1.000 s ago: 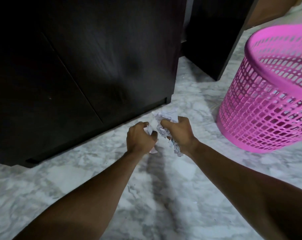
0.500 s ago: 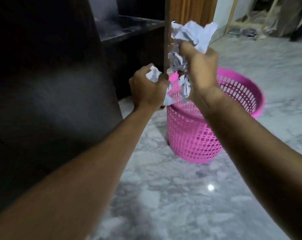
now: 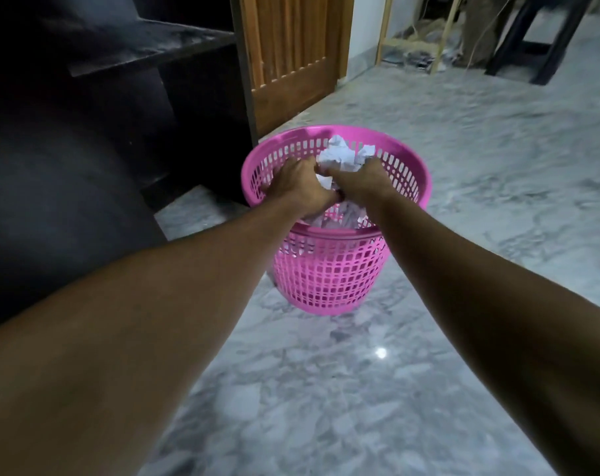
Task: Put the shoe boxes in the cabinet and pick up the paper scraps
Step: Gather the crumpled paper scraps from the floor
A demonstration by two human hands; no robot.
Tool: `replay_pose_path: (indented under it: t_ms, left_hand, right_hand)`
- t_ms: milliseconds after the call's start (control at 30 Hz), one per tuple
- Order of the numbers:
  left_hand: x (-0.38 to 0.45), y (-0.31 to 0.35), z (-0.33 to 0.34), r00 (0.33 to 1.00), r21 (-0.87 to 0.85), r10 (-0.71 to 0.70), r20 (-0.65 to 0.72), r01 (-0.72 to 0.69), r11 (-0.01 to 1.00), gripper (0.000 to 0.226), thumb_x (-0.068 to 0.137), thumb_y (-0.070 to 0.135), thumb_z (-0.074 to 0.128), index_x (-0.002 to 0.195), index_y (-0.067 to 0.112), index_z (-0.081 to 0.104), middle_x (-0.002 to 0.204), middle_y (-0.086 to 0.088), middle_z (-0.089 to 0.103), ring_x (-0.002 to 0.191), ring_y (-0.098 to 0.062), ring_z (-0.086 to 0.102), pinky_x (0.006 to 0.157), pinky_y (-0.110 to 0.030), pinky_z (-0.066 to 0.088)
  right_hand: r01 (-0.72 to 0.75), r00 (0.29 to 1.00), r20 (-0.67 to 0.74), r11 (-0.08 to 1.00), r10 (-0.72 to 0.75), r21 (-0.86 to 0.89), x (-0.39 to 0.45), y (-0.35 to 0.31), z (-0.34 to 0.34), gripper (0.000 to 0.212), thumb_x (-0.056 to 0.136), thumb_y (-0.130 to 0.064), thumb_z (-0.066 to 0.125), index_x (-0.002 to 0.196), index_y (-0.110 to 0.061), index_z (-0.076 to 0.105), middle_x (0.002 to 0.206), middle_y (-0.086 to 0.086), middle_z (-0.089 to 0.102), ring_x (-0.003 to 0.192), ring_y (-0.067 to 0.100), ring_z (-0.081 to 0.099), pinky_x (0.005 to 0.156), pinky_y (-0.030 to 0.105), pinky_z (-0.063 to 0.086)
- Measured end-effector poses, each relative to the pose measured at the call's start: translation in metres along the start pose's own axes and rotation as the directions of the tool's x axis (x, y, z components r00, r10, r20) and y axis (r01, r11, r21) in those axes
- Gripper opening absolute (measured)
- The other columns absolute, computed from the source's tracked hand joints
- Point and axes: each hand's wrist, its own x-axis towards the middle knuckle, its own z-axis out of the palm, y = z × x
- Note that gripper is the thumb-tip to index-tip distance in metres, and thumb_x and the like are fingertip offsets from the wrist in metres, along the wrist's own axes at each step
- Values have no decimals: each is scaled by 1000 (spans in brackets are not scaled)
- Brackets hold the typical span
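Crumpled white paper scraps held over the mouth of a pink basket, between two hands. Left hand and right hand, each with its grip closed on the paper scraps, sit just inside the basket's rim. More paper lies within the basket. The basket stands on a marble floor, beside a dark cabinet.

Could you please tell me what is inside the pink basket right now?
Crumpled white paper sits in the pink basket, gripped by the left hand and right hand. More paper shows under the wrists. The hands and paper cover the basket's bottom.
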Motion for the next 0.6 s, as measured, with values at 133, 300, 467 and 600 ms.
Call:
replay_pose_path:
  t_ms: [133, 300, 467, 600]
  left_hand:
    - [-1, 4, 2, 999, 246, 38, 14, -40, 969, 88, 66, 72, 76, 136, 25, 52, 141, -8, 57, 136, -36, 50, 112, -61, 39]
    - [0, 8, -4, 992, 327, 129, 11, -125, 937, 105, 68, 73, 76, 152, 25, 35, 158, -13, 40, 149, -38, 32, 121, -61, 25]
    - [-13, -3, -18, 983, 242, 152, -103, -123, 962, 94, 68, 78, 60, 145, 26, 45, 151, -13, 40, 144, -36, 34, 119, -57, 29]
    - [-37, -23, -26, 914, -17, -1, -405, -6, 1000, 81, 67, 66, 66, 134, 23, 49, 139, -11, 40, 131, -31, 44, 107, -48, 45]
  right_hand:
    - [86, 996, 37, 933, -78, -349, 5, 3, -4, 78, 71, -65, 78, 120, -4, 66, 106, 11, 74, 98, 28, 72, 87, 40, 60]
    - [157, 987, 48, 840, -155, -520, -2, -3, -8, 77, 66, -75, 66, 107, -10, 64, 92, 8, 64, 95, 31, 71, 71, 33, 50]
    - [259, 945, -51, 832, -324, -490, -20, -2, -28, 71, 77, -64, 71, 128, -15, 63, 134, 16, 63, 130, 37, 54, 108, 42, 45]
    - [269, 892, -272, 907, -361, -323, -46, 15, -53, 70, 80, -54, 70, 135, -15, 52, 140, 18, 48, 133, 38, 46, 110, 42, 40]
